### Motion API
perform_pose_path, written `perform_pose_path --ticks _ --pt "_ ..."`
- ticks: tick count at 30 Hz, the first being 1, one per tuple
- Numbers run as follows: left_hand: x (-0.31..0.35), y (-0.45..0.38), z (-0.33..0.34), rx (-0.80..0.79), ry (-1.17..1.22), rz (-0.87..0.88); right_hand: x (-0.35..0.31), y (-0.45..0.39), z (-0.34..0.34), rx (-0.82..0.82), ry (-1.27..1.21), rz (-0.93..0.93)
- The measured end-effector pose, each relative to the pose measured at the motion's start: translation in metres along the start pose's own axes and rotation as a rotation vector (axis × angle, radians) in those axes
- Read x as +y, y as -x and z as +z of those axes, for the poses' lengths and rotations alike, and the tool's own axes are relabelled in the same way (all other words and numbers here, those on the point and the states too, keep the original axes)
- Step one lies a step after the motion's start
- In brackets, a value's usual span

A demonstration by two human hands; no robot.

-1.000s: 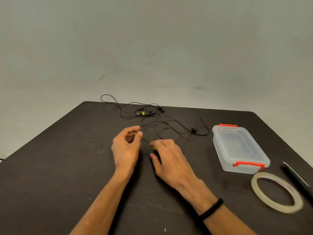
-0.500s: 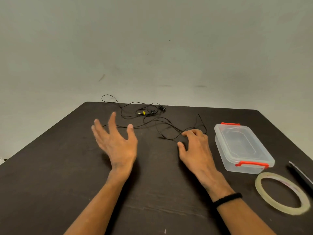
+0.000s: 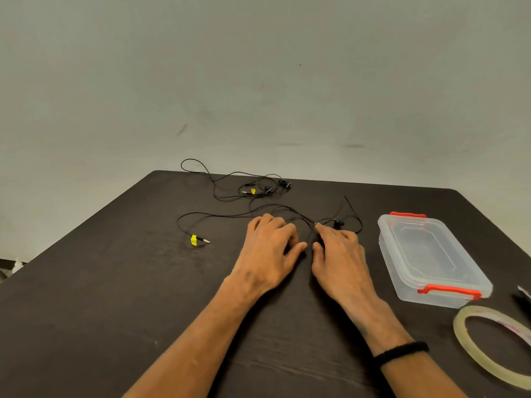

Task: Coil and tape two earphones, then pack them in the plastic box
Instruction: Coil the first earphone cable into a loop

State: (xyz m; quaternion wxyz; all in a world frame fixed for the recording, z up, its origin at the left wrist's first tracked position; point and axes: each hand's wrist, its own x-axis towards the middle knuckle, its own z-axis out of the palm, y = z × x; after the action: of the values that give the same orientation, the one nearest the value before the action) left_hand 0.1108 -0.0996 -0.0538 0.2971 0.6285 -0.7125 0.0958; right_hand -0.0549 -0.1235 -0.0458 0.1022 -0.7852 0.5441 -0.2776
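Observation:
Two black earphones lie loose on the dark table [image 3: 115,282]. The near earphone [image 3: 218,216] runs from a plug with a yellow tag [image 3: 198,240] under both hands to an earbud [image 3: 337,223]. My left hand [image 3: 270,245] rests palm down on its cable, its fingertips hidden. My right hand [image 3: 340,254] lies beside it, and several strands meet at its index fingertip, which holds the cable there. The far earphone [image 3: 258,188] lies tangled at the table's back edge. The clear plastic box [image 3: 425,254] with red latches stands to the right, lid on.
A roll of clear tape [image 3: 494,343] lies flat at the front right, near the box. A dark object [image 3: 524,297] shows at the right edge. One loop of the far earphone's cable hangs past the table's back edge. A pale wall stands behind.
My left hand has come down from a raised, spread pose onto the cable. The plug with the yellow tag now lies out to the left. My right hand has moved left toward the other hand.

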Motion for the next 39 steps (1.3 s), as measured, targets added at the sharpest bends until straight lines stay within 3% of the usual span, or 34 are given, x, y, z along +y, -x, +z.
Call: perform_pose_path --ticks 3,6,8,12,15,20,24,26,29,31,36,39 --pt "0.008 -0.004 -0.004 0.081 -0.033 -0.06 -0.001 0.0 -0.003 0.052 -0.09 0.032" --pt "-0.006 -0.006 -0.011 0.292 -0.033 -0.194 0.0 0.0 -0.004 0.128 -0.199 0.042" --pt "-0.022 -0.004 -0.01 0.233 -0.076 -0.284 -0.001 0.002 -0.005 0.15 -0.192 0.018" --pt "-0.028 -0.005 -0.004 -0.072 -0.058 -0.359 -0.006 0.002 0.001 -0.034 0.058 -0.128" --pt "-0.028 -0.005 -0.004 0.028 -0.065 -0.353 -0.004 0.001 0.004 -0.009 0.077 -0.102" --pt "-0.031 -0.005 -0.005 0.202 0.063 -0.284 -0.007 0.003 -0.001 0.246 -0.041 -0.077" --pt "-0.023 -0.008 -0.014 0.376 0.199 -0.237 -0.019 0.008 -0.013 0.575 -0.133 -0.32" --pt "-0.018 -0.01 -0.019 0.38 0.347 -0.331 -0.023 0.013 -0.021 0.678 -0.223 -0.492" --pt "-0.02 -0.013 -0.021 0.395 0.57 -0.54 -0.032 0.024 -0.027 0.654 -0.336 -0.712" --pt "-0.022 -0.013 -0.023 0.445 0.651 -0.593 -0.039 0.032 -0.023 0.613 -0.355 -0.766" --pt "-0.021 -0.014 -0.028 0.524 0.611 -0.597 -0.044 0.033 -0.012 0.66 -0.306 -0.725" --pt "-0.019 -0.013 -0.03 0.511 0.678 -0.604 -0.04 0.026 -0.011 0.688 -0.286 -0.52"
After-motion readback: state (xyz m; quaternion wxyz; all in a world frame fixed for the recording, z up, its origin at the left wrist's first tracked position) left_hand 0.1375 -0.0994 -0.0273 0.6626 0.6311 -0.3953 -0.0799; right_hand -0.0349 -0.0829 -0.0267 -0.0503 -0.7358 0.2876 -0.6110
